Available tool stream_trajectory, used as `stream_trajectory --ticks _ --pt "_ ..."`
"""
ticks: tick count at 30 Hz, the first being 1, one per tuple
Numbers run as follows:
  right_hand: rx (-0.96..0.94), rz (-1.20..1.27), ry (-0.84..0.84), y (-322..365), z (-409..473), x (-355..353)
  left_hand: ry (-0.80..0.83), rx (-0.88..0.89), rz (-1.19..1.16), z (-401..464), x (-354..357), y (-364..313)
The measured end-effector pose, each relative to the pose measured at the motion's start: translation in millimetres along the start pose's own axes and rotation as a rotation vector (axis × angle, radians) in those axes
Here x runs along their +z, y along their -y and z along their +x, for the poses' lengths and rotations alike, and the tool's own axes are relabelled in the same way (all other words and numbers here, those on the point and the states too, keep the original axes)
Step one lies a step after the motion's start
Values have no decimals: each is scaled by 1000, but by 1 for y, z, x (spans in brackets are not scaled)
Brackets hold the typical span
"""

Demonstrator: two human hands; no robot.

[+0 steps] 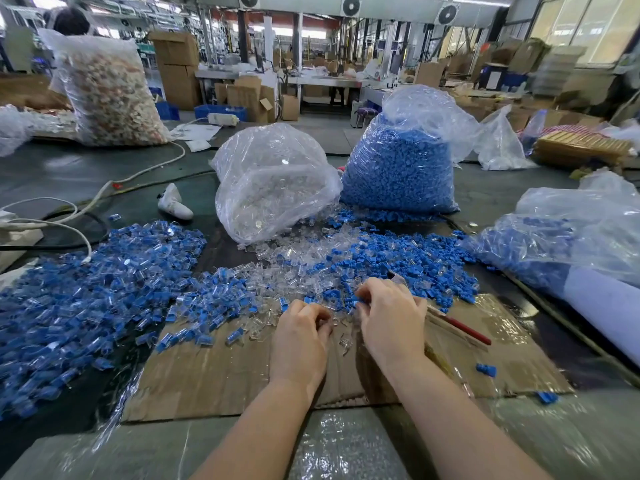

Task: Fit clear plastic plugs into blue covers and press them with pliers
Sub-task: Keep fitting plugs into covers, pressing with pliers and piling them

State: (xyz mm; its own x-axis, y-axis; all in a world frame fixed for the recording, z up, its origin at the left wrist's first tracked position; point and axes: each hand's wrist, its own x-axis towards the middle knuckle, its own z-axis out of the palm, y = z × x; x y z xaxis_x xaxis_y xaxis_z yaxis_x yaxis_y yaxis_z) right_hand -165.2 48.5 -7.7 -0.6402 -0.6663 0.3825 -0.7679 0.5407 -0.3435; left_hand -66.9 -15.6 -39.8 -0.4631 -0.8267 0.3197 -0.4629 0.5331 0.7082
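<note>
Here, both hands worked low over a flattened sheet of cardboard (pixel 214 375) lying on the table (pixel 52 174). The left hand (pixel 300 336) had its fingers curled inward; whether a clear plastic plug sat in them could not be told. The right hand (pixel 393 315) pinched a small blue cover (pixel 356 301) at its fingertips, and the pliers (pixel 460 327), with red handles, ran under that hand, the handles sticking out to the right across the cardboard. The two hands were close together but not touching.

Just beyond the fingers lay a loose scatter of clear plastic plugs (pixel 298 261), mixed at its right edge with a heap of blue covers (pixel 415 258). To the left spread a broad pile of assembled pieces (pixel 86 292), blue with clear parts showing. Behind the scatter stood an open bag of clear plugs (pixel 273 181), and just beside it, to the right, a taller bag of blue covers (pixel 398 168). Another plastic bag with blue parts (pixel 561 244) lay at the far right. White cables (pixel 104 188) trailed over the table at the left.
</note>
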Motion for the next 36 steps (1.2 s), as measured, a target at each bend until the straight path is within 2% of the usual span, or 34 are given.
stream_trajectory --ticks 7,15,22,36 --pt "-61 -41 -108 4 -26 6 58 35 20 0 -2 -1" --pt "-80 22 -220 1 -29 11 80 41 29 1 -2 -1" --pt "-66 90 -228 -4 -29 14 38 35 -62 0 -5 -2" --pt "-134 39 -296 -1 -29 15 0 -64 -208 -2 -8 -3"
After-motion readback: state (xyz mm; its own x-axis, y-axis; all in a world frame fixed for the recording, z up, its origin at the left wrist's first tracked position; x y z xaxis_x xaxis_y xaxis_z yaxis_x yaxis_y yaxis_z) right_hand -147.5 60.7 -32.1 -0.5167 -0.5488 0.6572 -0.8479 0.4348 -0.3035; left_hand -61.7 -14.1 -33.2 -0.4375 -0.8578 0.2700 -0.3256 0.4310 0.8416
